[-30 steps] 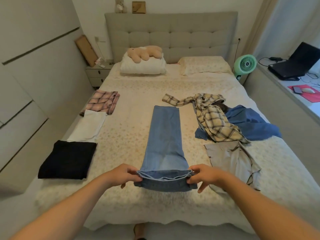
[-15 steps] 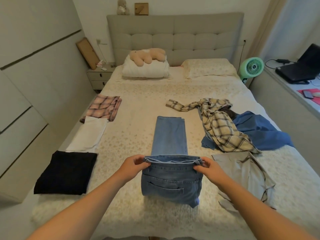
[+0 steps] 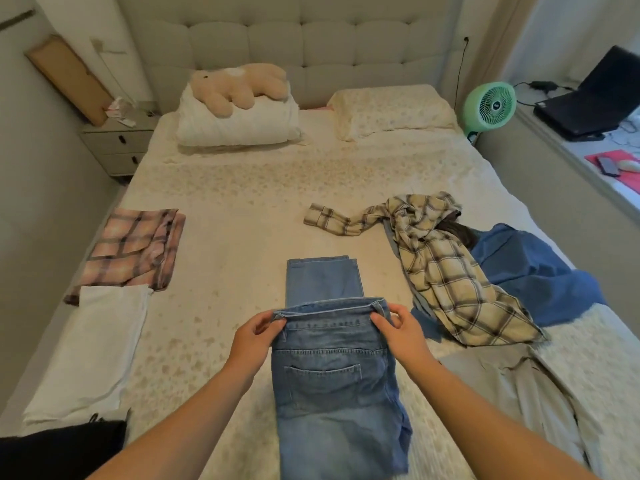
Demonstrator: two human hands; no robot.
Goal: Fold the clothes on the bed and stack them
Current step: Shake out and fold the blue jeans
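Blue jeans [image 3: 332, 372] lie lengthwise on the bed [image 3: 242, 209], their waistband lifted and carried over the legs, back pocket facing up. My left hand [image 3: 258, 336] pinches the waistband's left corner and my right hand [image 3: 398, 329] pinches its right corner. Only the leg ends [image 3: 322, 277] show beyond the waistband. Along the bed's left side lie a folded pink plaid piece [image 3: 133, 252], a folded white piece [image 3: 93, 344] and a folded black piece [image 3: 59, 452].
Unfolded clothes lie to the right: a cream plaid shirt [image 3: 446, 271], a blue garment [image 3: 526, 268] and a beige garment [image 3: 526, 403]. Pillows and a plush toy [image 3: 235, 86] sit by the headboard. A green fan [image 3: 488, 103] and a desk with a laptop [image 3: 595, 98] stand right.
Both hands have carried the jeans' waistband away from me over the legs, so less of the legs shows. The view has moved closer to the bed.
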